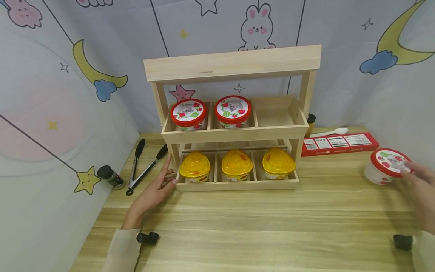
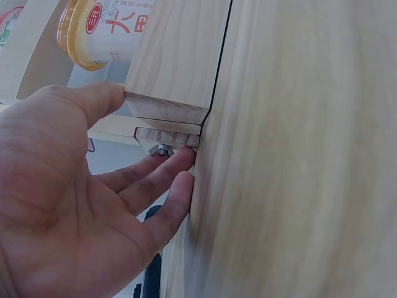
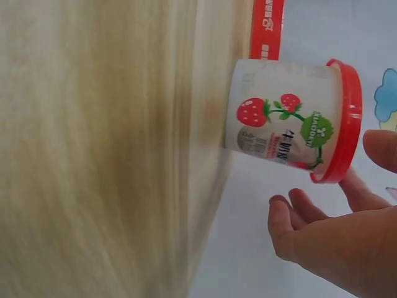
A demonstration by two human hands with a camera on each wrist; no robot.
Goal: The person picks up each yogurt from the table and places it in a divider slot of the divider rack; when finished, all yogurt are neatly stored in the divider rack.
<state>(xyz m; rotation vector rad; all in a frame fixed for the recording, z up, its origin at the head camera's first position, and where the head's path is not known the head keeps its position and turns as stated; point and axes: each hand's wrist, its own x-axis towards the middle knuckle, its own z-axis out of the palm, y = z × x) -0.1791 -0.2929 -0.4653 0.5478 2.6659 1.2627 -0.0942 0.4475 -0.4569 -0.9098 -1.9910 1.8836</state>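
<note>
A two-tier wooden rack point(image 1: 238, 185) stands on the table. Its upper tier holds two red-lidded strawberry tubs point(image 1: 188, 113); three yellow-lidded tubs point(image 1: 236, 165) fill the lower compartments. At the rack's lower left corner, my left hand point(image 1: 154, 194) rests with its thumb at the front edge and its fingers along the side, beside a wing nut point(image 2: 162, 150). Far right, another red-lidded strawberry tub point(image 3: 288, 118) stands upright on the table. My right hand point(image 3: 341, 233) is at its lid, thumb and fingers spread apart, one finger passing behind the rim.
Left of the rack lie black-tipped tongs point(image 1: 136, 172) and a black-capped spice jar point(image 1: 111, 177). On the right are a long red box point(image 1: 340, 144), a white spoon point(image 1: 334, 132) and a black-capped bottle point(image 1: 310, 124). A printed curtain point(image 1: 217, 34) hangs behind the table.
</note>
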